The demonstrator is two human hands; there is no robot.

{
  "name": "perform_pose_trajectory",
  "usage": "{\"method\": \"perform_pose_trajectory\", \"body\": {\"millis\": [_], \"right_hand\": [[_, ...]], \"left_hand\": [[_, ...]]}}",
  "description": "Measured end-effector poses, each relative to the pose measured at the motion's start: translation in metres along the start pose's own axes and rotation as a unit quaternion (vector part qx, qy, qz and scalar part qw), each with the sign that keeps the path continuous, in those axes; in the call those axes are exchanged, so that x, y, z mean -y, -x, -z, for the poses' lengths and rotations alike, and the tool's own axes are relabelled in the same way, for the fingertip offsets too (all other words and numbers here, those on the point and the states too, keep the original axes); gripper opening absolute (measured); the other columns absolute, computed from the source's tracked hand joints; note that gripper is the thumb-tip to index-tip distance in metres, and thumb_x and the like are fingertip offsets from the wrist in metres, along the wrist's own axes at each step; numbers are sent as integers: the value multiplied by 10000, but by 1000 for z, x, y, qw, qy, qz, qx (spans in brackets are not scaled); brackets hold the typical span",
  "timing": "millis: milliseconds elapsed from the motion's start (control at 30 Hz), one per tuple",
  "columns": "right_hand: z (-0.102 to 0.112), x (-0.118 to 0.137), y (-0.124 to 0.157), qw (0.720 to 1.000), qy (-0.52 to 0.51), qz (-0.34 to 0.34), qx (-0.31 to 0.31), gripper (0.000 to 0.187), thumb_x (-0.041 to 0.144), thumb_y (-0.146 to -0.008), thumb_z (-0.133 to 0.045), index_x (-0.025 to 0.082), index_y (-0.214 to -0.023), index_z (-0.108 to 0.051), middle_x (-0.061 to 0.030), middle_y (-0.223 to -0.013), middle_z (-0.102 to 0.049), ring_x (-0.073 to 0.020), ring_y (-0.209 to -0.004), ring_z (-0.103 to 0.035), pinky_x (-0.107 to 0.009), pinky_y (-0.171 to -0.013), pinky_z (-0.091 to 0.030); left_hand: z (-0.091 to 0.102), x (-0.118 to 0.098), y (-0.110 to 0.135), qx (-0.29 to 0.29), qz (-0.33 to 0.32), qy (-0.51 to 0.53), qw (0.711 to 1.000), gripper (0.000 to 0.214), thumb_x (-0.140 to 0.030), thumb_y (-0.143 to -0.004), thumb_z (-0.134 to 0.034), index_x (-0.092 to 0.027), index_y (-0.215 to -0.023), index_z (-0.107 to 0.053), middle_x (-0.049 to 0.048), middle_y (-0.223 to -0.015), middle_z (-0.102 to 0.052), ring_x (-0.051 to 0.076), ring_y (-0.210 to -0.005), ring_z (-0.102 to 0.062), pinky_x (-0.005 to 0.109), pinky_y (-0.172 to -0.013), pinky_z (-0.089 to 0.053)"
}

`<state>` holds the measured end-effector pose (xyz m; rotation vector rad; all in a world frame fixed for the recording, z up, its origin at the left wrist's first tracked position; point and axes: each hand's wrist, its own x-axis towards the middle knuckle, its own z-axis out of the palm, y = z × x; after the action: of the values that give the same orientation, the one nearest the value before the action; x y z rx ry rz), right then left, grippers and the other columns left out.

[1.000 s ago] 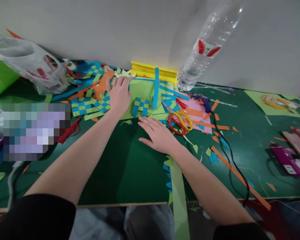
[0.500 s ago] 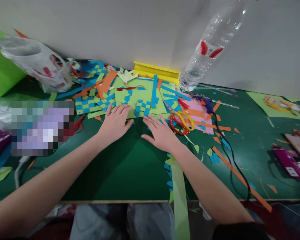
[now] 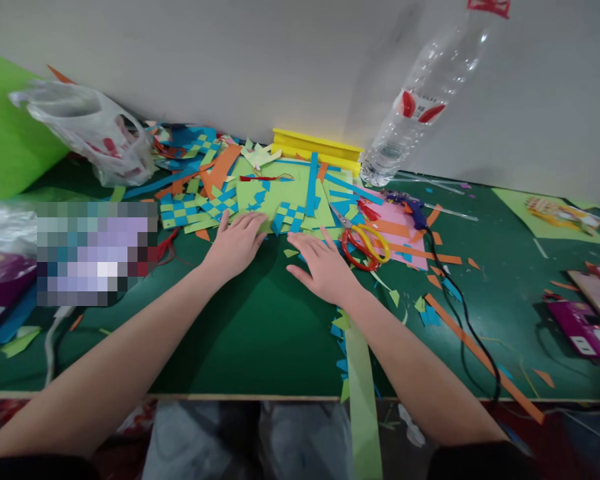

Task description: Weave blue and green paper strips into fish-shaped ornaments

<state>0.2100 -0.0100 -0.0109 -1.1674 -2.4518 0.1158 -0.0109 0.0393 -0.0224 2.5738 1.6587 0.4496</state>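
My left hand (image 3: pixel 236 245) lies palm down on the green table, fingers stretched out, at the near edge of a heap of cut paper. Close by it are blue-and-green woven paper pieces (image 3: pixel 180 212) and a light green sheet (image 3: pixel 253 193). My right hand (image 3: pixel 321 268) rests flat beside a small green scrap (image 3: pixel 291 253), its fingers apart and holding nothing. Scissors (image 3: pixel 364 245) with red and yellow handles lie just right of it. Below the right wrist, a long light green paper strip (image 3: pixel 361 373) hangs over the table edge.
A clear plastic bottle (image 3: pixel 420 107) leans against the wall, right of a yellow folded strip (image 3: pixel 315 151). A glue gun (image 3: pixel 416 212) trails a black cable. At left stand a plastic bag (image 3: pixel 113 150) and a blurred-out purple device (image 3: pixel 100 257). Orange strips (image 3: pixel 480 353) lie at right.
My left hand has shifted slightly, its fingers now closer to flat on the paper edge. A green scrap now shows between the hands. The view has turned a little left.
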Motion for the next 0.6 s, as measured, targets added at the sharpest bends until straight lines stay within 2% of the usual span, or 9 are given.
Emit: {"method": "perform_pose_trajectory", "body": {"millis": [100,167,233,333,400,500,600], "right_hand": [[3,-7,0,998,19,-43,-38,415,416,-976,-430,169,-1289,-548,-119,-1352,-589,-260,-1270,-525,-540,-1149,-268],[8,-11,0,997,12,-34,-72,352,404,-962,-466,179,-1180,-625,-94,-1244,-666,-237,-1163,-601,-492,-1110,-339],[10,-12,1,997,-8,22,-77,304,383,-952,-490,187,-1093,-673,-61,-1161,-711,-205,-1098,-637,-428,-1068,-400],[8,-8,1,991,-33,125,-31,288,323,-962,-477,168,-1033,-710,-32,-1081,-744,-180,-1103,-646,-345,-1008,-469],[4,-5,1,987,-35,155,-12,303,296,-968,-464,148,-1029,-721,-30,-1077,-746,-178,-1123,-642,-325,-999,-484],[1,-6,1,990,-14,136,-19,312,297,-969,-464,140,-1032,-726,-45,-1089,-741,-186,-1086,-665,-360,-1048,-460],[2,-13,1,997,21,73,-34,313,285,-970,-448,160,-1003,-733,-57,-1057,-749,-189,-1025,-689,-412,-1084,-425]], "left_hand": [[2,-3,0,0,-39,-3,999,496,-413,-988,-314,-229,-1436,-422,64,-1530,-393,272,-1453,-260,553,-1193,-91],[3,-4,0,13,-68,-3,998,500,-431,-982,-336,-261,-1445,-420,27,-1546,-368,277,-1477,-189,554,-1197,-73],[3,-5,-1,23,-81,-2,996,486,-426,-984,-339,-271,-1435,-438,19,-1527,-401,280,-1472,-203,565,-1197,-62],[2,-3,-1,16,-95,-11,995,459,-419,-988,-348,-257,-1389,-500,33,-1502,-441,277,-1464,-231,554,-1200,-71],[2,-2,0,1,-108,-22,994,443,-417,-990,-352,-241,-1350,-542,44,-1487,-461,273,-1457,-249,531,-1204,-98],[2,-1,0,-14,-125,-41,991,430,-414,-993,-356,-218,-1300,-586,65,-1445,-507,278,-1428,-309,516,-1197,-158],[2,0,0,-21,-139,-50,989,416,-401,-991,-371,-201,-1273,-603,85,-1394,-550,280,-1395,-366,522,-1187,-194]]}}
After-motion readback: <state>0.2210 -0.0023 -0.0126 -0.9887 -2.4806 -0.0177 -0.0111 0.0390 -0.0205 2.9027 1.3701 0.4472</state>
